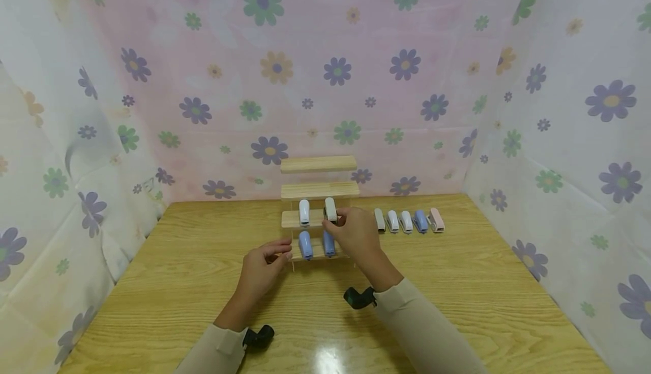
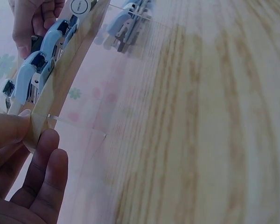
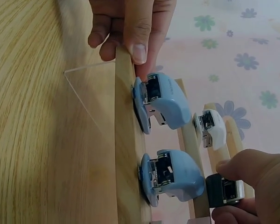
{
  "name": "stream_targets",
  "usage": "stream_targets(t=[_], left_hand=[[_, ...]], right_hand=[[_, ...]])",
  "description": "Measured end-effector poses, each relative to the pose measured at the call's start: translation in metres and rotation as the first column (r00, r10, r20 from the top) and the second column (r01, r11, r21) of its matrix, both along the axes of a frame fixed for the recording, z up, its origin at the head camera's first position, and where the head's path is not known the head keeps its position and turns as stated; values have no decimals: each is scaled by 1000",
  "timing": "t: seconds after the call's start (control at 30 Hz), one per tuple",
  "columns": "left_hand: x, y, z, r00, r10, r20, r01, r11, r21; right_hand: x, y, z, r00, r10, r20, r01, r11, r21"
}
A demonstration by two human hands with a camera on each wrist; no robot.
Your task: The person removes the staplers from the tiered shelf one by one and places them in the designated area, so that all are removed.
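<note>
In the centre of the head view, the right hand (image 1: 358, 235) pinches and partly covers a grey-white stapler (image 1: 330, 209); whether its base touches the second-lowest board is hard to tell. The right wrist view cuts that hand off at lower right. The left hand (image 1: 264, 264) grips the left end of the wooden rack's (image 1: 319, 164) lowest board, which bears two blue staplers (image 1: 305, 245); a white stapler (image 1: 304, 211) stands above.
</note>
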State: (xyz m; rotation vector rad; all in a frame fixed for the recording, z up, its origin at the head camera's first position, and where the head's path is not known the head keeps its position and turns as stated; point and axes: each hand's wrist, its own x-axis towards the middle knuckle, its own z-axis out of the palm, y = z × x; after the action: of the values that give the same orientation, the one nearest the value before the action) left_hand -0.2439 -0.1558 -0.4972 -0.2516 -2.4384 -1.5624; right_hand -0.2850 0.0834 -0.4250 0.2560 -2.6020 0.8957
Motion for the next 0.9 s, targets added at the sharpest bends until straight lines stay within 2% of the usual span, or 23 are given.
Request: stream_targets(t=[0.2,0.37,0.6,0.8,0.9], left_hand=[[0,0,1,1000,-7,-3,7,1000,-4],[0,0,2,999,-17,-30,16,1000,-16],[0,-1,1,1000,-17,-24,16,1000,-15],[1,-1,0,1000,-16,-16,16,1000,-8],[2,-1,1,1000,-16,-11,16,1000,-7]], right_hand=[[0,4,0,997,2,-72,-1,1000,5],[3,11,0,989,-10,-146,14,1000,24],[10,23,-3,987,-14,-160,10,1000,-24],[14,37,-7,964,-22,-266,13,999,-32],[15,45,-10,964,-35,-264,22,998,-53]])
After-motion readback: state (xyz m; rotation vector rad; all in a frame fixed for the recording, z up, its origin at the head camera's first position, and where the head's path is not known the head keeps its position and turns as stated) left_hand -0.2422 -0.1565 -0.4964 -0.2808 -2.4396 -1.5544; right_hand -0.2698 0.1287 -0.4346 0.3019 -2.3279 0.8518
